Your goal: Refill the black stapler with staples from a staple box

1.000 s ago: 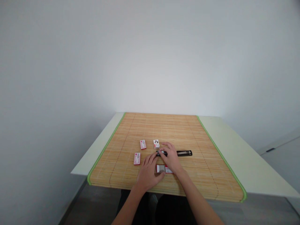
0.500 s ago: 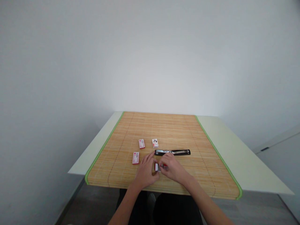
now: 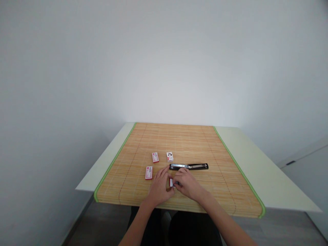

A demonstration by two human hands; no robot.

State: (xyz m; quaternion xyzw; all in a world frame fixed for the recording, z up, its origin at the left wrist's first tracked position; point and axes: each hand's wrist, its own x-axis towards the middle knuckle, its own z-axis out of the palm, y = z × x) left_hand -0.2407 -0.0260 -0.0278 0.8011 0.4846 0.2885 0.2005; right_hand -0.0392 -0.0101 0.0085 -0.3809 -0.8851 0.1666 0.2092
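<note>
A small red and white staple box (image 3: 171, 182) lies low on the mat, partly hidden by my fingers. My left hand (image 3: 160, 187) holds it from the left, thumb at the near side and fingers at the far side. At its right, the fingertips of my right hand (image 3: 186, 183) pinch small dark grey staples (image 3: 176, 183), only partly visible. Just beyond both hands is a long black stapler (image 3: 198, 166), lying opened out with its metal magazine showing.
Two red and white boxes, one near (image 3: 149, 173) and one farther (image 3: 155, 157), lie left of the stapler. Another white box (image 3: 169, 156) with a dark picture stands behind it. A green-edged bamboo mat (image 3: 179, 140) covers the middle of the white table (image 3: 261, 164).
My right hand has shifted slightly left over the staple box, and its fingertips now cover more of the inside. My left hand stays in place.
</note>
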